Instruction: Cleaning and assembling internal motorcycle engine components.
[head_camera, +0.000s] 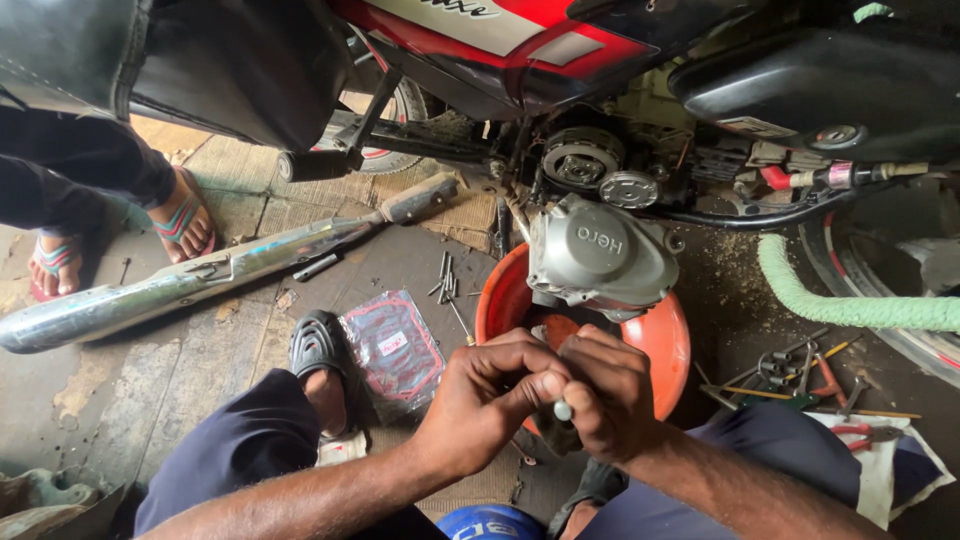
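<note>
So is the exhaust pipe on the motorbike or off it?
Off. The exhaust pipe lies flat on the floor beside the motorbike.

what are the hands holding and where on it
Both hands, the left hand and right hand, close together on a small dark part with a pale rounded tip. Fingers hide most of it, so the exact hold cannot be told.

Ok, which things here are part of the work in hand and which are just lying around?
In hand:
left hand
right hand
small pale part pinched between them
engine cover
orange basin

Lying about:
exhaust pipe
plastic packet
loose bolts
pliers
green hose
</note>
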